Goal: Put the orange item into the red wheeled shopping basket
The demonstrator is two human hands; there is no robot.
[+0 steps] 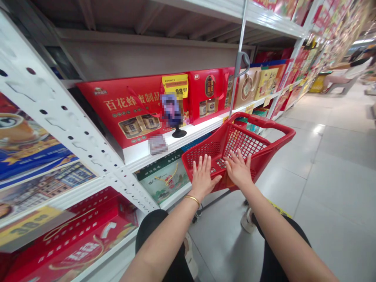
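My left hand (202,176) and my right hand (238,169) rest side by side on the near rim of a red plastic shopping cart (264,124), fingers spread. The cart's mesh basket shows nothing inside it. A gold bangle (192,199) circles my left wrist. To the left of my hands, a white shelf holds a red honey-product gift box (123,113) behind a yellow price tag (174,85). A pixelated display on a black stand (172,111) stands on the shelf edge.
A white perforated shelf upright (58,113) runs along the left, with more gift boxes on lower shelves. A grey metal pole (241,58) rises past the cart. Grey floor tiles (331,188) stretch right, and a person (346,74) stands far down the aisle.
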